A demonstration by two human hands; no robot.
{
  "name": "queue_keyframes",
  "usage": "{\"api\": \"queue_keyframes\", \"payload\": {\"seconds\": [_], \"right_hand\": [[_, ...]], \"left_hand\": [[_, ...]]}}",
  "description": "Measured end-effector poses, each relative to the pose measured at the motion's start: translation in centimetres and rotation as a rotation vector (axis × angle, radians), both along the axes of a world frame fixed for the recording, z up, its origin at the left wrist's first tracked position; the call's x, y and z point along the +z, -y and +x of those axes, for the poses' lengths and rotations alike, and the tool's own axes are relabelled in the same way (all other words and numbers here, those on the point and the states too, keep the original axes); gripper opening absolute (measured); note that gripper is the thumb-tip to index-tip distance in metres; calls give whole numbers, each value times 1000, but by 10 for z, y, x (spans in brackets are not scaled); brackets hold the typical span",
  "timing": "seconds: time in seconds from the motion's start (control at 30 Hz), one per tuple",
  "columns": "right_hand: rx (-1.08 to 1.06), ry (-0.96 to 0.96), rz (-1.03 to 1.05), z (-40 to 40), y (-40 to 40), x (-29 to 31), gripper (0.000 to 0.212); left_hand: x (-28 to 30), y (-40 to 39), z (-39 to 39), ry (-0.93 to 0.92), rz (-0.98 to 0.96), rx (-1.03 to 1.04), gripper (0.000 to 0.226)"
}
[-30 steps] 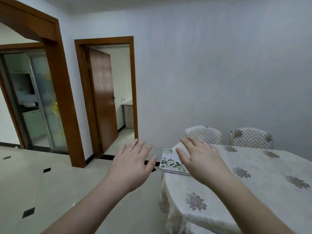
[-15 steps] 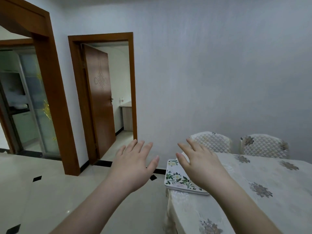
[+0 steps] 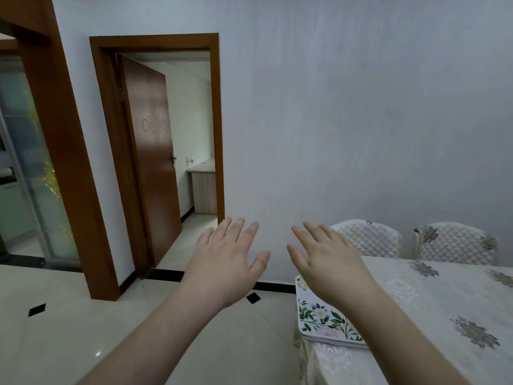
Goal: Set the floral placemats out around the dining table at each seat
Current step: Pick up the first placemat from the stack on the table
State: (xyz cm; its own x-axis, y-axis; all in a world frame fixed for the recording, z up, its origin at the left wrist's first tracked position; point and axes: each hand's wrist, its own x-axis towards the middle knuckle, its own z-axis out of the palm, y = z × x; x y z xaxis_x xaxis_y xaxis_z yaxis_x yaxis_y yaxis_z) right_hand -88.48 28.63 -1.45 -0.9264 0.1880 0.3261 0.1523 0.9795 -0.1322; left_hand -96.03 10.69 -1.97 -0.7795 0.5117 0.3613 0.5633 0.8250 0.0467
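Note:
A stack of white placemats with green leaves and pale flowers [image 3: 322, 320] lies at the near left end of the dining table [image 3: 444, 307], which wears a cream cloth with grey flower motifs. My right hand [image 3: 327, 262] hovers above the stack, fingers spread, holding nothing, and its wrist hides part of the mats. My left hand [image 3: 227, 259] floats to the left over the floor, also spread and empty.
Two quilted white chairs [image 3: 369, 237] [image 3: 458, 243] stand at the table's far side against the wall. A brown wooden door [image 3: 150, 151] stands ajar at the left, with a glass sliding door [image 3: 25, 168] further left. Pale tiled floor [image 3: 83, 329] lies before the table.
The view has shifted closer to the table's end; the placemat stack now sits lower and nearer. Both hands stay raised and spread, holding nothing.

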Motion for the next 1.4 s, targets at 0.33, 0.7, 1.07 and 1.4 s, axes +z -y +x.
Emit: {"api": "queue_keyframes", "payload": {"seconds": [0.33, 0.7, 1.07, 1.4], "right_hand": [[-157, -25, 55, -95, -69, -52, 60], [-257, -53, -74, -189, -168, -94, 63], [-468, -2, -37, -249, -211, -134, 66], [-767, 77, -69, -320, -200, -157, 65]], "left_hand": [[-18, -71, -116, 2, -31, -103, 69], [-50, -178, -230, -16, -111, -196, 73], [-107, -261, -315, -36, -136, -491, 74], [-137, -302, -409, -41, -105, -841, 74]]}}
